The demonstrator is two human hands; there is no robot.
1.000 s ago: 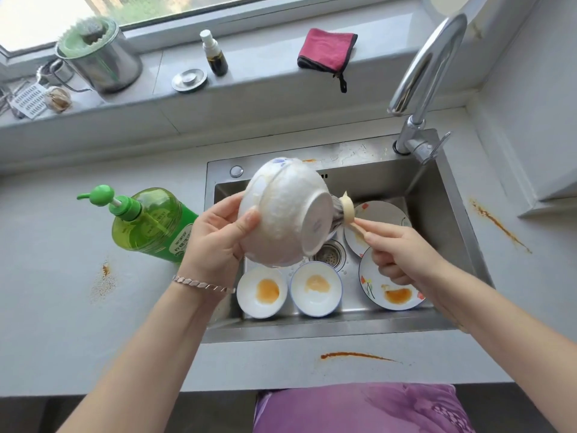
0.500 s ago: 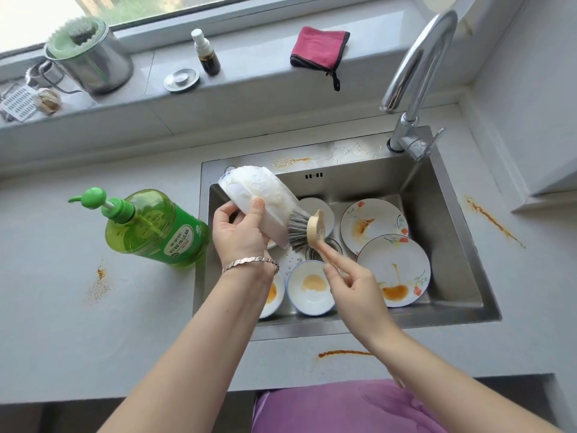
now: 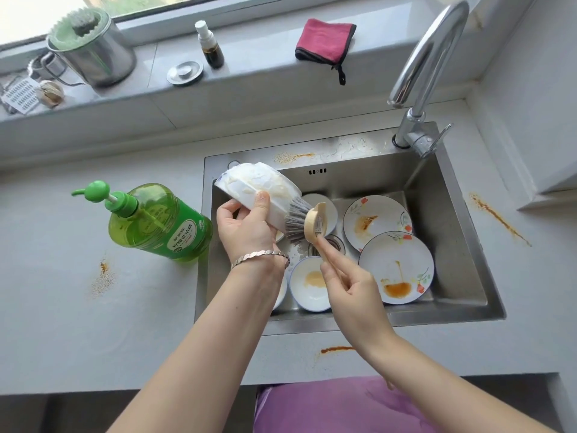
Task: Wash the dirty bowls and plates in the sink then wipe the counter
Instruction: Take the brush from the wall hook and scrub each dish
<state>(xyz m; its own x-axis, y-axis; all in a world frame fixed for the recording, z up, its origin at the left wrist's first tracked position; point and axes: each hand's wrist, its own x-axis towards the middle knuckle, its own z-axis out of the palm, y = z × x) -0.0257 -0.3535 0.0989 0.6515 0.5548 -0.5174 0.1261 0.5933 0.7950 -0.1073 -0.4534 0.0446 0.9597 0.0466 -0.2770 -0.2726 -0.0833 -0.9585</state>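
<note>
White, sudsy bowl, tilted over left end of sink, gripped by left hand, thumb on outer wall. Right hand pinching handle of brush, bristles pressed against bowl's underside. Stained plates and small bowls lying beneath.

Soapy white bowl tilted above sink, brush touching

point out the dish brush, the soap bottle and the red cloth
dish brush [image 3: 315, 225], head view, on its wooden head behind the bristles
soap bottle [image 3: 156, 225], head view, on the green body above the label
red cloth [image 3: 323, 39], head view, on the middle of the folded top
</note>
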